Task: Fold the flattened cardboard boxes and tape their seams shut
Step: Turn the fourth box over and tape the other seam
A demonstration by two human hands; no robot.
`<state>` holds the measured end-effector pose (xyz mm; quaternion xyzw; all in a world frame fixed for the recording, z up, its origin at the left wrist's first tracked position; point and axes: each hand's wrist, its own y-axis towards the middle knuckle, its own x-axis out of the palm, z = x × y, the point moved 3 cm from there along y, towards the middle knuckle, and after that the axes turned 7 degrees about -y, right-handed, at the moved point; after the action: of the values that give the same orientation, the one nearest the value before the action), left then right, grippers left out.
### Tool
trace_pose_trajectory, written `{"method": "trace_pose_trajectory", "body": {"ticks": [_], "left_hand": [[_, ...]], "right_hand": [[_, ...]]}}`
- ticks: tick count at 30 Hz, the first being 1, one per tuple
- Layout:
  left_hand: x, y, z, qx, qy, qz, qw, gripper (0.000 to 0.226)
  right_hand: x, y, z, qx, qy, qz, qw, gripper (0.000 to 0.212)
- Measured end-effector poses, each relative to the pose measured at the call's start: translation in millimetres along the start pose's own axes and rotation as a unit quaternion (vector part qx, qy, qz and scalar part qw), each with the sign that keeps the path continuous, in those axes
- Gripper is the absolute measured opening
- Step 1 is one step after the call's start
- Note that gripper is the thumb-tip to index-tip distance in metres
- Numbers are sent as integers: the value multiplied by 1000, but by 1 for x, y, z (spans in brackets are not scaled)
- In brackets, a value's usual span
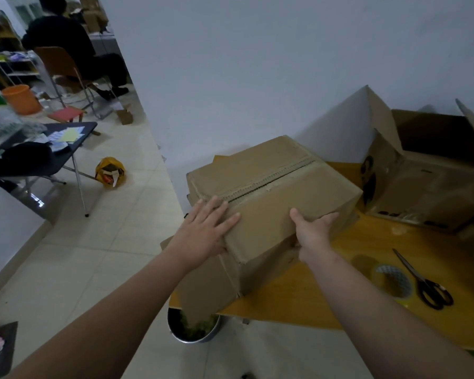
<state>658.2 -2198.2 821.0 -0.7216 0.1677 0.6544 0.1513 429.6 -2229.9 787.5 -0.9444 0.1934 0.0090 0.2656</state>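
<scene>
A folded brown cardboard box (268,195) stands on the left end of the yellow table (340,291), its two top flaps meeting along an open centre seam. My left hand (205,231) lies flat with straight fingers on the near left corner of the top. My right hand (314,231) holds the box's near right edge, thumb on top and fingers along the side. A loose side flap (203,285) hangs down over the table edge. A roll of clear tape (394,280) and black scissors (424,283) lie on the table to the right.
A larger open cardboard box (427,173) sits at the back right against the white wall. A metal bin (193,328) stands on the floor below the table's corner. Further left are a dark folding table (39,157), a yellow bag (110,172) and a seated person (63,42).
</scene>
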Motion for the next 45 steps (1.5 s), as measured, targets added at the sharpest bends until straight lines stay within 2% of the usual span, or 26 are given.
{"method": "trace_pose_trajectory", "body": {"ticks": [2,5,8,11,13,17,19,21,22,23,24,26,28,30,31,33,35,37,39,41,43,44,45], "left_hand": [[2,3,1,29,-19,-10,999,81],[8,-3,18,83,-33,34,995,76],[9,-8,53,87,-98,89,987,73],[12,-1,91,94,-98,118,984,66],[12,12,114,93,-90,107,986,66],[4,47,155,37,-109,41,993,65],[1,66,171,32,-95,30,994,57],[3,85,184,62,-72,30,995,54],[4,94,188,67,-60,27,996,57],[4,103,191,60,-52,27,996,61],[3,111,194,47,-48,32,997,63],[-2,125,200,27,-48,41,998,62],[-4,135,205,11,-45,33,998,61],[-4,141,206,1,-45,24,999,62],[-5,142,207,-4,-46,21,999,61],[-9,143,210,-18,-67,24,997,55],[-14,141,214,-47,-132,29,990,51],[-24,136,224,-70,-218,42,973,51],[-34,133,240,-90,-294,56,950,63],[-48,131,254,-112,-410,50,904,77],[-64,132,260,-141,-535,58,831,74],[-70,132,259,-154,-558,60,813,67],[-75,131,257,-162,-553,72,814,61]], "right_hand": [[-3,-2,-2,-9,-8,1,1000,103],[-11,1,-4,-36,-37,-21,998,89],[-22,3,-8,-99,-92,-38,990,73],[-40,6,-13,-123,-132,-66,981,59],[-57,11,-13,-111,-141,-85,980,53],[-106,16,1,-72,-141,-122,980,43],[-136,23,17,-70,-222,-101,967,42],[-169,39,37,-93,-390,-63,914,32],[-183,46,48,-104,-468,-61,876,18],[-193,53,59,-111,-540,-69,832,14],[-201,60,71,-116,-610,-81,780,19],[-209,73,91,-135,-700,-87,696,14],[-210,81,102,-167,-734,-74,655,18],[-207,85,103,-179,-745,-61,640,31],[-207,86,101,-180,-739,-53,647,39],[-211,85,92,-205,-688,-22,696,51],[-219,79,79,-268,-607,39,747,51],[-230,66,64,-351,-534,111,762,43],[-241,48,48,-462,-462,177,736,34],[-246,30,28,-563,-412,184,693,32],[-247,18,7,-640,-391,152,644,32],[-247,14,-3,-669,-393,131,617,32],[-245,11,-13,-690,-397,114,595,32]]}}
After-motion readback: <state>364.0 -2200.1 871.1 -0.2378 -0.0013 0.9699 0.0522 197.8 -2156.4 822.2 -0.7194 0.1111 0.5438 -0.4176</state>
